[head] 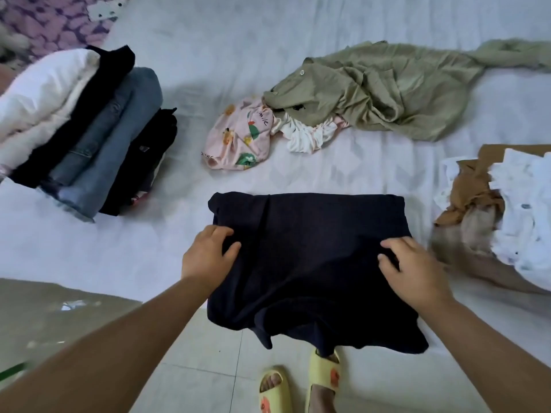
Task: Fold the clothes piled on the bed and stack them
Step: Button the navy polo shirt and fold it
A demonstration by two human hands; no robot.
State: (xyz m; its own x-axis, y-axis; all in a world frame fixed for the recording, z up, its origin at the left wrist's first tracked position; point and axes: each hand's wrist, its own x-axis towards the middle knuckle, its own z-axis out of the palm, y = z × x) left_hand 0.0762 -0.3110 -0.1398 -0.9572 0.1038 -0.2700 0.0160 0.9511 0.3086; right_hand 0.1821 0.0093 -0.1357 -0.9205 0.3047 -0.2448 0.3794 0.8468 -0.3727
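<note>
A dark navy garment (310, 251) lies partly folded on the white bed sheet (232, 49), its lower part hanging over the bed's near edge. My left hand (207, 253) pinches the garment's left edge. My right hand (413, 269) grips a fold on its right side. A stack of folded clothes (86, 135) in white, black and denim leans at the left. Unfolded pieces lie further back: an olive green shirt (387, 87), a pink printed garment (238, 138) and a white crumpled piece (307, 135).
At the right edge lies a heap of brown and white clothes (501, 210). A purple patterned blanket (50, 22) sits at the far left corner. Below the bed edge are tiled floor (208, 368) and my feet in yellow slippers (298, 383).
</note>
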